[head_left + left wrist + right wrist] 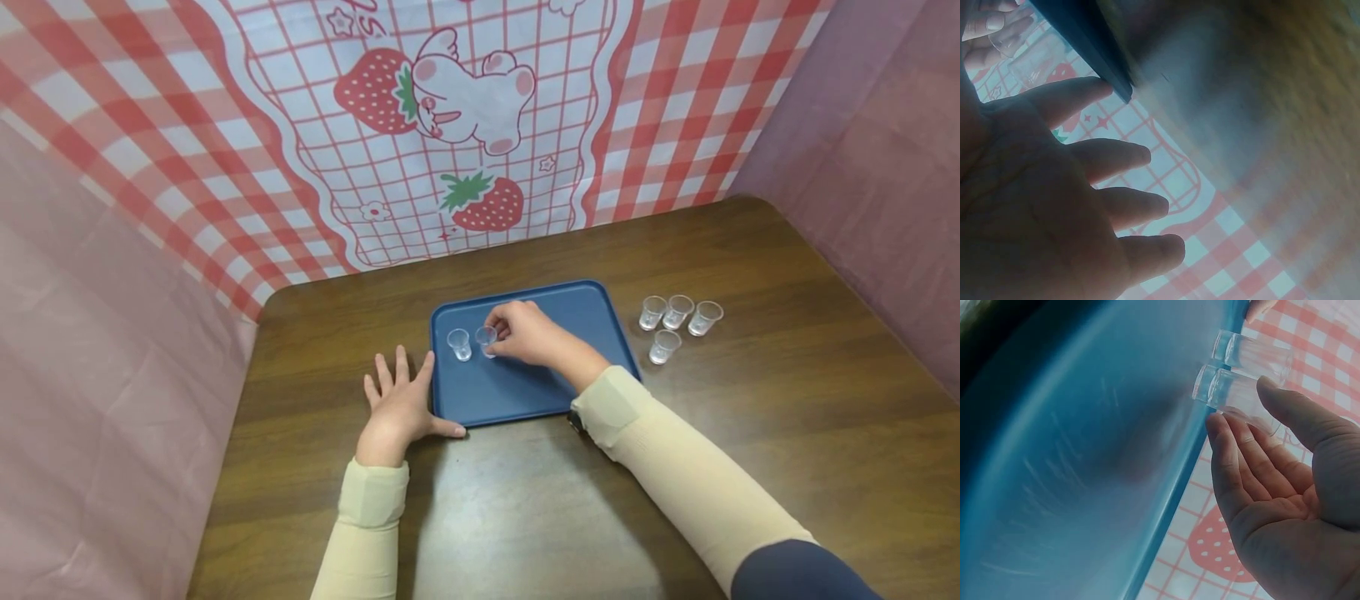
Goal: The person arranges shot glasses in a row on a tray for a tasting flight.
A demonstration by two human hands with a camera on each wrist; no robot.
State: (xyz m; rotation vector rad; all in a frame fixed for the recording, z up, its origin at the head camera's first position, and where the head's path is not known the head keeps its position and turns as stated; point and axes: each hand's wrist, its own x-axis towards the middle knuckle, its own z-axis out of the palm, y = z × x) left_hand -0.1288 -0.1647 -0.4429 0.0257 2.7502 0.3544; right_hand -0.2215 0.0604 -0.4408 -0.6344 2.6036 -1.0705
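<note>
A blue rectangular tray lies on the wooden table. My right hand reaches over it and pinches a small clear shot glass between thumb and fingers. In the right wrist view this shot glass stands upright, its base at the tray surface. Close to its left is a second clear shot glass, upright on the tray. My left hand has its fingers spread flat beside the tray's left edge, with the thumb at the near left corner.
Several more clear shot glasses are grouped on the table, right of the tray. Behind the table hangs a red and white checked cloth with strawberry prints. Pink drapes flank both sides.
</note>
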